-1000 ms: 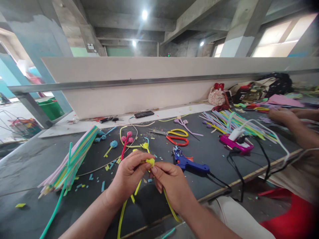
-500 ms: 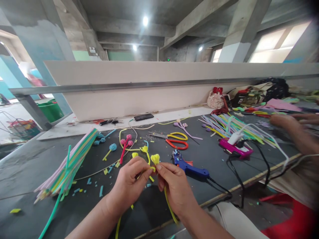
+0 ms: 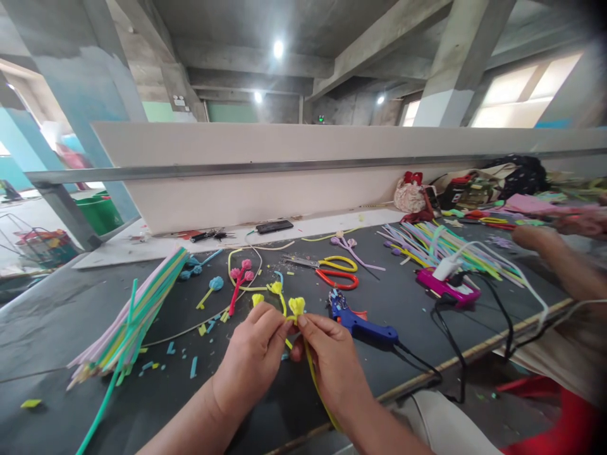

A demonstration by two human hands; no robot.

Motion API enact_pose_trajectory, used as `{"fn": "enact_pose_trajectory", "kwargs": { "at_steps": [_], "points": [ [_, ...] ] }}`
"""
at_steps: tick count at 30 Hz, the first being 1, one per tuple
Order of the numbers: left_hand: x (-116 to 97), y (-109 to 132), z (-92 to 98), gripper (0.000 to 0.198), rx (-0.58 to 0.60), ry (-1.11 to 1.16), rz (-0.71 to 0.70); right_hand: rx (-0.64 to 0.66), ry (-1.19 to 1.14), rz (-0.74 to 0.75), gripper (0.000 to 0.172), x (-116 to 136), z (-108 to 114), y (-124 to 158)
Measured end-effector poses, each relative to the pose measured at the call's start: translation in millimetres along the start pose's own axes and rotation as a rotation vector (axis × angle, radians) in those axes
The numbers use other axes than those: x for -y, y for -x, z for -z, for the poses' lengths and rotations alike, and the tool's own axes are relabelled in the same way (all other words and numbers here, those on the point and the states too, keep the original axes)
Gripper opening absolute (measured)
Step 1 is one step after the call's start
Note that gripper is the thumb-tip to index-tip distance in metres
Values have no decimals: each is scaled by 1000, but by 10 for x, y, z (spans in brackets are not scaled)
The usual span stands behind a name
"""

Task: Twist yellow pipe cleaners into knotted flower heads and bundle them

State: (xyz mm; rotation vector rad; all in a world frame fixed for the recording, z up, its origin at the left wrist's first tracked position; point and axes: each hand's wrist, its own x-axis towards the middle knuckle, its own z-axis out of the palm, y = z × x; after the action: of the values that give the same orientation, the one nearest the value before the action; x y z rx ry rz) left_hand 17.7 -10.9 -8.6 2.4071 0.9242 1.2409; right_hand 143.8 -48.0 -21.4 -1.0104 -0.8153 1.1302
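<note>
My left hand [image 3: 260, 341] is closed in a pinch on a thin yellow pipe cleaner strand beside the bud. My right hand [image 3: 329, 354] pinches the base of a yellow pipe cleaner flower [image 3: 296, 306], its fluffy head upright above the fingertips. From under the right hand a long yellow stem [image 3: 313, 379] hangs toward the table edge. Both hands' fingertips nearly meet. Just behind them lie another yellow flower [image 3: 275, 288] and a yellow bud [image 3: 257, 299], partly hidden by the left hand. To the right rests a blue glue gun [image 3: 363, 325].
Scissors [image 3: 332, 265] lie beyond the hands. Pink [image 3: 241, 278] and blue [image 3: 215, 283] pipe cleaner flowers sit left of them. A pipe cleaner bundle [image 3: 142, 309] is at left, another [image 3: 455, 243] at right. A magenta power strip [image 3: 448, 291] trails cords. A co-worker's hand [image 3: 533, 239] is far right.
My left hand has turned slightly, its fingers drawn closer around the strand by the flower base. The yellow strand that hung below my left wrist no longer shows. The view has tilted up slightly.
</note>
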Motion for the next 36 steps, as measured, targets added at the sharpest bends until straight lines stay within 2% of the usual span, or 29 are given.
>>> {"fn": "enact_pose_trajectory", "kwargs": {
  "at_steps": [6,10,13,15,17,19,21,23,25,27,30,32,33,34,36],
  "points": [
    [-20,16,5,26,88,-175,-29,-19,206,60,28,-20,-4,12],
    [-34,-33,-8,27,82,-49,63,-64,391,157,29,28,21,-13],
    [14,-114,60,24,219,110,189,-74,483,183,29,70,65,-35],
    [61,-166,149,21,328,164,213,-69,553,200,27,77,86,-42],
    [83,-203,264,20,359,123,135,-37,632,251,25,63,86,-38],
    [50,-232,396,19,363,-17,-16,17,700,334,25,38,67,-24],
    [-47,-278,533,20,418,-191,-189,74,731,405,27,23,36,-2],
    [-185,-363,657,26,521,-304,-319,144,727,428,28,35,7,31],
    [-322,-491,748,25,583,-275,-345,244,701,422,26,78,-14,76],
    [-417,-643,795,16,647,-204,-278,395,640,395,26,135,-23,133],
    [-437,-829,783,10,903,13,-133,636,456,296,30,182,-15,229],
    [-382,-863,724,6,1010,226,0,696,241,154,33,172,-4,284],
    [-345,-845,681,5,1005,328,77,676,108,71,33,161,0,304],
    [-308,-801,629,5,941,410,156,631,-26,-10,32,150,3,318],
    [-249,-651,509,10,723,514,294,514,-262,-120,30,140,5,324]
  ]
}}
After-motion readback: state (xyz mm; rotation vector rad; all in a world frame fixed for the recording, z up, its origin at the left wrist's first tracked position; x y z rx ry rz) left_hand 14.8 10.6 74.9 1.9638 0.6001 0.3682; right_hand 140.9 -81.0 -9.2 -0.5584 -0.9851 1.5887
